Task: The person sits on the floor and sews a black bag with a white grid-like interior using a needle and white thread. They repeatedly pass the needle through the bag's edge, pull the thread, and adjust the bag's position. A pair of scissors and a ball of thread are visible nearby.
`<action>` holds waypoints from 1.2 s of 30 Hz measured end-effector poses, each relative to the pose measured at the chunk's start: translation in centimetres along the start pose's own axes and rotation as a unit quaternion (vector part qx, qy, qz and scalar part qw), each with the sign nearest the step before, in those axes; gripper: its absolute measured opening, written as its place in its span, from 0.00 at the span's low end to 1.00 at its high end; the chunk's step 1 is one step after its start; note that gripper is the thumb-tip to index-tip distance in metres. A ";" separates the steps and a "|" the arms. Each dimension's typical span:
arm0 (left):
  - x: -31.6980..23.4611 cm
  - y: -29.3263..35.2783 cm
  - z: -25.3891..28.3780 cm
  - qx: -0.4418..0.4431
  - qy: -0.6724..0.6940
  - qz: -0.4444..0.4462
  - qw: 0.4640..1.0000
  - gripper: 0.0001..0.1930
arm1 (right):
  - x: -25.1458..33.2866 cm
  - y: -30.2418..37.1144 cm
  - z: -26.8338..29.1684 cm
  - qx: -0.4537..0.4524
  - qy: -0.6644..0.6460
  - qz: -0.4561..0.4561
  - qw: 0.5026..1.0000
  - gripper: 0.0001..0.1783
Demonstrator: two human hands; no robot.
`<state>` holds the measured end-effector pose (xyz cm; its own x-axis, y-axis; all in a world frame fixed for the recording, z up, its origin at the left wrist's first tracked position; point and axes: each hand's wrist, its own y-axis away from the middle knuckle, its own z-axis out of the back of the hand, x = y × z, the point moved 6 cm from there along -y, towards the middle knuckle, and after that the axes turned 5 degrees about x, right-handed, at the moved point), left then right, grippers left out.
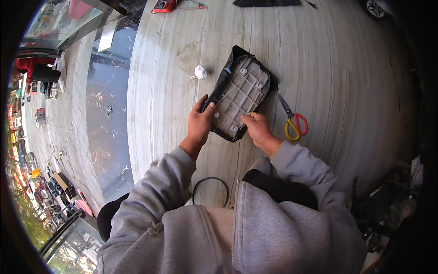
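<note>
A seat pad [242,93] lies bottom up in front of me, its grey ribbed plastic base facing me and a black cover wrapped round its rim. Thin white string appears to cross the base. My left hand [200,122] grips the pad's left edge, thumb on top and fingers along the black cover. At the lower right edge, my right hand [261,131] is closed, with thumb and forefinger pinched over the base; what they pinch is too small to make out. Scissors [294,119] with one yellow and one red handle lie just right of the pad.
A ball of white string [200,71] sits on the pale floor [159,114] left of the pad. Farther off are a red meter [164,5] and a black item [267,2]. A black loop [211,179] lies near my legs. Dark clutter [388,201] stands at right.
</note>
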<state>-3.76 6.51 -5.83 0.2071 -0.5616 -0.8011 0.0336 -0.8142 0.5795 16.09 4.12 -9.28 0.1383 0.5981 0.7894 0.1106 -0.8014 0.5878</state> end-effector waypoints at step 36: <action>4.0 -1.1 1.5 0.022 -0.101 0.102 0.989 0.30 | -3.5 -0.5 1.1 0.092 0.105 0.033 0.990 0.16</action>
<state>-4.42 4.95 -9.91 0.0048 -0.7291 -0.6844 -0.0324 -0.6841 0.7286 16.61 2.44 -12.49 -0.0547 0.5143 0.8559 0.2890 -0.8123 0.5066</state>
